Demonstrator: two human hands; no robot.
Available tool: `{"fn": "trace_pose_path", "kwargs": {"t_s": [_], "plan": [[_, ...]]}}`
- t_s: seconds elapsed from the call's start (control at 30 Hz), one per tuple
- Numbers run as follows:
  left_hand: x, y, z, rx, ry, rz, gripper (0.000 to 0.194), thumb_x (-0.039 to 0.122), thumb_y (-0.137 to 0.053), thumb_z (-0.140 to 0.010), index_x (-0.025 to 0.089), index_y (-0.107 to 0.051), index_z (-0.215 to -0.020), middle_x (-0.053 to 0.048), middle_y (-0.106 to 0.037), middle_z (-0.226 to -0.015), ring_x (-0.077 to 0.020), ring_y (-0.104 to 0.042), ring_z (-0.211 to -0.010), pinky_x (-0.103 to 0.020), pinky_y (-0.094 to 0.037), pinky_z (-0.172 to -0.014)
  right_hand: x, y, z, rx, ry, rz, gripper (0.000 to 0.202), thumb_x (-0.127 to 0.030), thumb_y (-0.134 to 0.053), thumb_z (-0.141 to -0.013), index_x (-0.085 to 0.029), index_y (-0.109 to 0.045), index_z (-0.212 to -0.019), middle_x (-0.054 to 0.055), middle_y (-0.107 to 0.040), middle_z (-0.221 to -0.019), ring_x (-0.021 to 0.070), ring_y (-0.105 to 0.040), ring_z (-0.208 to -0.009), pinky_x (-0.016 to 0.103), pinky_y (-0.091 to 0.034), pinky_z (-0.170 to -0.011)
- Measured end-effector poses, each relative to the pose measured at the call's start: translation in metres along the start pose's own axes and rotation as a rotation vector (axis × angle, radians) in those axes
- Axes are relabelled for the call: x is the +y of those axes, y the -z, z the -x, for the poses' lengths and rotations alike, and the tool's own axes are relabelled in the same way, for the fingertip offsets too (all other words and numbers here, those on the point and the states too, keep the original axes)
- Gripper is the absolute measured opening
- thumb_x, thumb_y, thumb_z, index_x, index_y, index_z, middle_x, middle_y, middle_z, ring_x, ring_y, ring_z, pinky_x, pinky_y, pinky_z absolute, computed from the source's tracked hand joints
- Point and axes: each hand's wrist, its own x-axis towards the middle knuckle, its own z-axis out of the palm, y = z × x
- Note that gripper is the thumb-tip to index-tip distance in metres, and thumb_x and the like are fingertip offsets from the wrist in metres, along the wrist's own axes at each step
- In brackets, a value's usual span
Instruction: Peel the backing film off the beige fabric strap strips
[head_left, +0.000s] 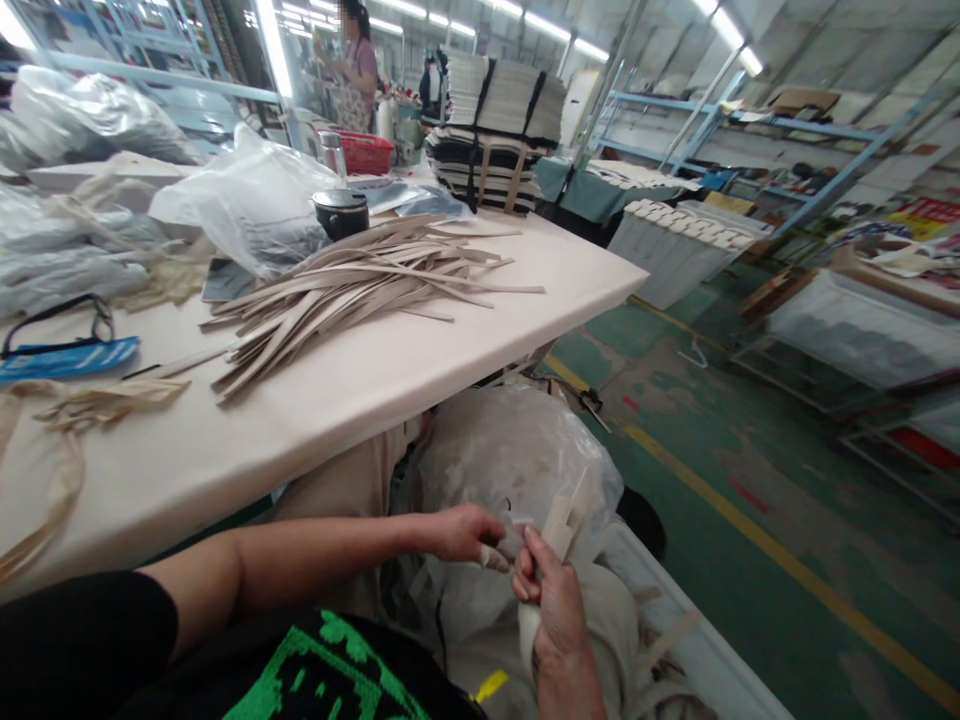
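My right hand (553, 590) is closed around a small bundle of flat beige strips (559, 528), whose ends stick up past the thumb. Just left of it, my left hand (463, 532) has its fingers drawn together, with a pale wrapping on one finger. A blurred whitish piece (511, 537) shows between the two hands; what exactly the left fingers grip is unclear. Both hands are above my lap, in front of a clear plastic bag (517, 440). On the table (450, 350) lies a loose pile of similar beige strips (352, 290).
Glasses (60, 330) lie on a blue packet (75, 357) at the left. Behind the pile stand a dark mug (341, 213), a plastic bag (247, 195) and a strapped stack of material (495, 130). A person (356, 75) stands farther back. Racks and bins line the right.
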Motion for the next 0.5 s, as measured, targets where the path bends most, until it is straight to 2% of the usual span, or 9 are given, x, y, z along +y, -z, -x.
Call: {"fn": "trace_pose_path", "kwargs": {"t_s": [0.1,0.2,0.37,0.5], "plan": [[-0.001,-0.01,0.0,-0.096,0.059,0.328,0.052,0.064,-0.064,-0.065,0.014,-0.068,-0.078,0.0,-0.059,-0.063,-0.0115,-0.053,-0.06,-0.023,-0.043,-0.065,-0.007,0.001,-0.002,0.015,0.019,0.009,0.039,-0.044,-0.075,-0.063,-0.011,-0.069,-0.085,-0.009,-0.039,-0.046,0.0021,-0.025,-0.038,0.017,-0.02,-0.036],[0.002,-0.011,0.001,-0.15,0.121,0.531,0.052,0.061,-0.072,-0.056,0.014,-0.068,-0.078,0.0,-0.061,-0.063,-0.0111,-0.054,-0.057,-0.025,-0.045,-0.067,-0.015,0.005,-0.007,0.05,0.045,0.022,0.04,-0.043,-0.076,-0.062,-0.011,-0.071,-0.085,-0.008,-0.039,-0.047,0.0023,-0.026,-0.039,0.017,-0.022,-0.036],[-0.003,-0.012,-0.001,-0.133,0.205,0.516,0.053,0.06,-0.077,-0.048,0.014,-0.069,-0.073,0.001,-0.062,-0.062,-0.0096,-0.053,-0.055,-0.023,-0.044,-0.062,-0.02,0.006,-0.017,0.084,0.09,0.048,0.038,-0.042,-0.076,-0.061,-0.011,-0.071,-0.081,-0.007,-0.041,-0.048,0.0031,-0.028,-0.04,0.017,-0.022,-0.036],[-0.012,-0.013,-0.001,-0.239,0.215,0.456,0.053,0.062,-0.073,-0.055,0.016,-0.072,-0.079,-0.001,-0.065,-0.066,-0.011,-0.058,-0.055,-0.023,-0.046,-0.06,-0.018,0.004,-0.023,0.091,0.114,0.061,0.038,-0.044,-0.075,-0.061,-0.012,-0.071,-0.081,-0.008,-0.041,-0.048,0.0029,-0.028,-0.039,0.018,-0.021,-0.036]]}}
